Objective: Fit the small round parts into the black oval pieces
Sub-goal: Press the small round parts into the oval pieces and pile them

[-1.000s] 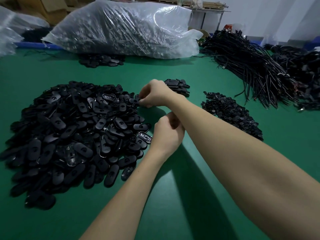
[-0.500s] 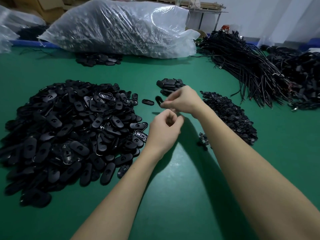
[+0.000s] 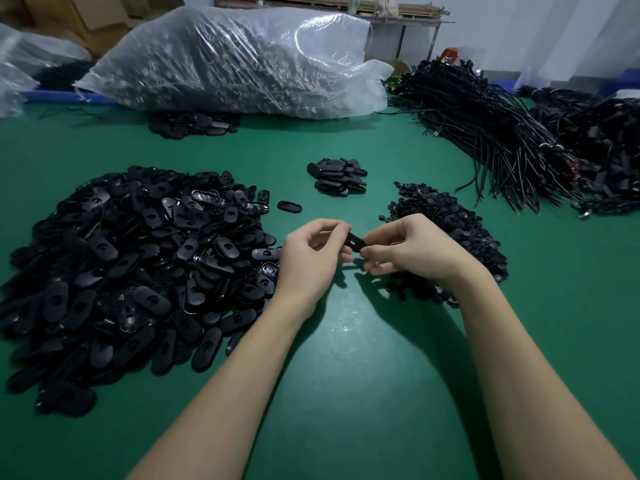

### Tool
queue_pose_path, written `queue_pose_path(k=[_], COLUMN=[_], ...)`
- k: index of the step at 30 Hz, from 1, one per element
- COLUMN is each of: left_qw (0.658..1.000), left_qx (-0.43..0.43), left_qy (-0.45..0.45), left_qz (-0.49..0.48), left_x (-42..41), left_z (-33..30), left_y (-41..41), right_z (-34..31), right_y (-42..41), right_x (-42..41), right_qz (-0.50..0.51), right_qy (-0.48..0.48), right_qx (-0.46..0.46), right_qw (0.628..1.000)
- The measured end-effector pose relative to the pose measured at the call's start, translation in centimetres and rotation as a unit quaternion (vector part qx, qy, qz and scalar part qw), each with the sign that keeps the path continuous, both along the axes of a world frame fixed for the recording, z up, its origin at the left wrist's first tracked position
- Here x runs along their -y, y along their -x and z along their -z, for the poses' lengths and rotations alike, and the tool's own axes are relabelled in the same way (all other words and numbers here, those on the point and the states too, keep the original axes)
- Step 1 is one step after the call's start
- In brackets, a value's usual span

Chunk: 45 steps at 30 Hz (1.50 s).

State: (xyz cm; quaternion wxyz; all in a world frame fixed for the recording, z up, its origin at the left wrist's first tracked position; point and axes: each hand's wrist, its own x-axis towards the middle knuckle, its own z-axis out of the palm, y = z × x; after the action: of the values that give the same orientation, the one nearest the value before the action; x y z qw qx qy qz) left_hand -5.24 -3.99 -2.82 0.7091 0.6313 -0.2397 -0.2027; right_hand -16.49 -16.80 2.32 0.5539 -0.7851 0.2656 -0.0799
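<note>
Black plastic dominates the green work surface (image 3: 346,393). The left hand (image 3: 308,261) and right hand (image 3: 412,251) meet above the mat, fingers curled, both pinching one black oval piece (image 3: 355,241) between their fingertips; the piece is tilted, with a notch visible on its face. Whether a small round part sits in it cannot be told. To the left of the left hand, touching its wrist side, spreads the large heap of oval pieces (image 3: 131,271). Behind and under the right hand lies the pile of small round parts (image 3: 446,220). Beyond both hands rests a small stack of oval pieces (image 3: 339,176), with a single loose oval (image 3: 289,206) near it. Farther back lie a clear plastic sack (image 3: 235,60) and bundled black cords (image 3: 485,133).
</note>
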Motion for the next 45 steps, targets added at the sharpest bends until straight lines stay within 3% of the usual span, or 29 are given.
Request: queue_pose_path(k=[6,15,20,28,45], left_qw=[0.997,0.996,0.995,0.995,0.990], left_qx=[-0.064,-0.069,-0.086,-0.076,-0.112], left_qy=[0.043,0.040,0.050,0.050,0.064], left_qz=[0.028,0.038,0.032,0.037,0.065], left_x=[-0.2,-0.1,-0.2,-0.2,-0.6], left_z=[-0.4,-0.4,-0.5,-0.6,-1.1], left_y=[0.2,0.3,0.4,0.4,0.2], right_z=[0.2,0.6,0.4,0.1,-0.1], right_y=[0.1,0.0,0.2,0.2,-0.3], right_x=[-0.1,-0.1,0.1,-0.1,-0.7], right_qz=[0.046,0.097,0.105,0.063,0.102], right_qy=[0.022,0.045,0.004,0.008,-0.034], right_qx=[0.057,0.080,0.113,0.103,0.087], right_qw=[0.997,0.991,0.988,0.993,0.990])
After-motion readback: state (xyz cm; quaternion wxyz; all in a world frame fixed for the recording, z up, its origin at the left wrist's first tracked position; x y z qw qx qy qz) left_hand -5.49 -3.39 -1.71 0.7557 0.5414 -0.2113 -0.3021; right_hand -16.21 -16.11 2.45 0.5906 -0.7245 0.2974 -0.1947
